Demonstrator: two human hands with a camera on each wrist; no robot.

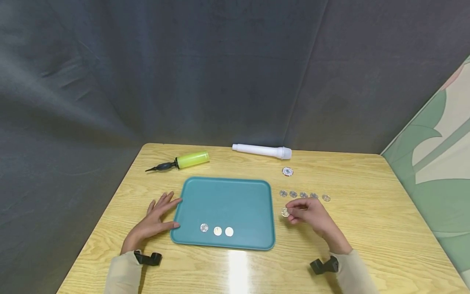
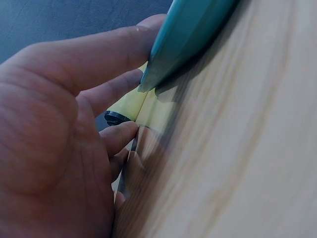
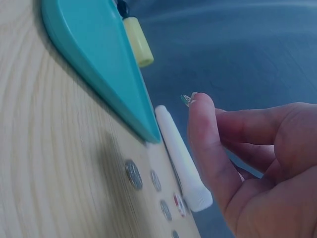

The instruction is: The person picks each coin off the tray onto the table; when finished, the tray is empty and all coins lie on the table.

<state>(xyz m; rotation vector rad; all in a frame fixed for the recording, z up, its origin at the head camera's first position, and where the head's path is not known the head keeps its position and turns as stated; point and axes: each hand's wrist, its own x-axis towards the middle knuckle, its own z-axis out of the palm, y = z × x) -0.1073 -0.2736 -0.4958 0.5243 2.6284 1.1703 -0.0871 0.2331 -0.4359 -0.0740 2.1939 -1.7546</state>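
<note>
outside the teal rectangular tray [image 1: 227, 200] at three o'clock, the right hand [image 1: 310, 213] pinches a shiny round coin [image 1: 284, 212], the transfer seemingly needing a nine-o'clock carry, left hand [image 1: 157, 216] with fingers wide.

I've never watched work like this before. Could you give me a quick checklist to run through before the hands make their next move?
Assuming the coin goes into the tray next:

1. Coin pinched in the right hand: ok.
2. Left hand at the left edge of the tray: ok, touching it.
3. Room in the tray: ok, three coins lie along its near side, the rest is bare.
4. Coin over the tray: not ok, it is just off the right edge.
5. White microphone out of the way: ok, beyond the tray.
6. Firmness of the pinch: cannot tell.
</note>
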